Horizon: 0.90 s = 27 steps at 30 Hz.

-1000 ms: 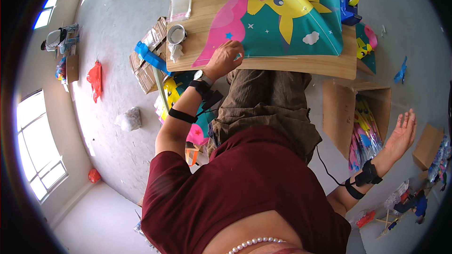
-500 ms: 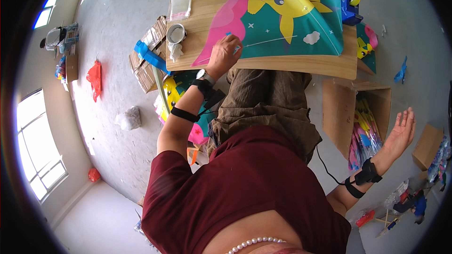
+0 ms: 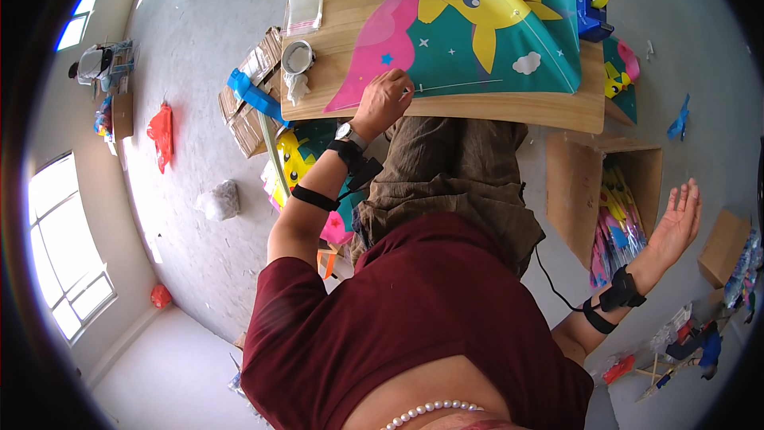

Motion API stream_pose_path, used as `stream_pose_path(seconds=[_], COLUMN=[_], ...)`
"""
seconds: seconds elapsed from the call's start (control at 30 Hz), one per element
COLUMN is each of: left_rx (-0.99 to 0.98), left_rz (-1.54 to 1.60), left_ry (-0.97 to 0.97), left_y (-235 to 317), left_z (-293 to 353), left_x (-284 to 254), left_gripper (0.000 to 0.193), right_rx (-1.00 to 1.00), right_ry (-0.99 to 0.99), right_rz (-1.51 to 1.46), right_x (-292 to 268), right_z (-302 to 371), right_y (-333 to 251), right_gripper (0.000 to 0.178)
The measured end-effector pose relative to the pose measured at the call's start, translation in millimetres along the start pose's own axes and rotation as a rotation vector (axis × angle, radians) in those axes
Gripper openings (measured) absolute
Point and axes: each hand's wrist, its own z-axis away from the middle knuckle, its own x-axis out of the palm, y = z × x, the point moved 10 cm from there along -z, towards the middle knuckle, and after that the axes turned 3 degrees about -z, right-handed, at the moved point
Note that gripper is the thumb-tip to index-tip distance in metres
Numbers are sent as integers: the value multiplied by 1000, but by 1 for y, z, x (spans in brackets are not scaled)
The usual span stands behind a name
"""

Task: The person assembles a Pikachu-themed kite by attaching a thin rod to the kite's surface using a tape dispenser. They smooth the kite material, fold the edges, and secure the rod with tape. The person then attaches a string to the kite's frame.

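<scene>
My left hand (image 3: 385,101) rests at the near edge of a printed kite sheet (image 3: 454,68) in pink, teal and yellow. Its fingers are bent and pressed together over a thin white rod (image 3: 465,83) lying along that edge. What the fingertips grip, if anything, is hidden. A blue star (image 3: 387,59) shows just beyond the knuckles. Far out to the right, my right hand (image 3: 679,219) is held off the table, palm up and fingers stretched, with nothing in it.
The wooden table (image 3: 557,110) bears a tape roll (image 3: 298,56) at left and a blue tape dispenser (image 3: 590,8) at right. A cardboard box (image 3: 571,191) of bundled kites stands near my right hand. More kite sheets (image 3: 294,158) hang below the table's left side.
My left hand has shifted slightly right and nearer to me along the sheet's edge, uncovering the blue star. My right hand has stayed almost in place.
</scene>
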Motion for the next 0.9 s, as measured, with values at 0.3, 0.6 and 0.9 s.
stream_pose_path(seconds=[0.3,0.6,0.9], left_rx=[4,8,-26], left_rz=[-9,2,39], left_ry=[-27,-27,-25], left_y=[1,1,-1], left_z=[-1,0,-1], left_x=[0,3,4], left_gripper=[7,7,6], right_rx=[6,2,8], right_ry=[2,17,24], right_rz=[-14,0,-3], right_x=[0,0,-1], right_z=[1,2,2], right_y=[0,-1,-2], right_gripper=[26,26,27])
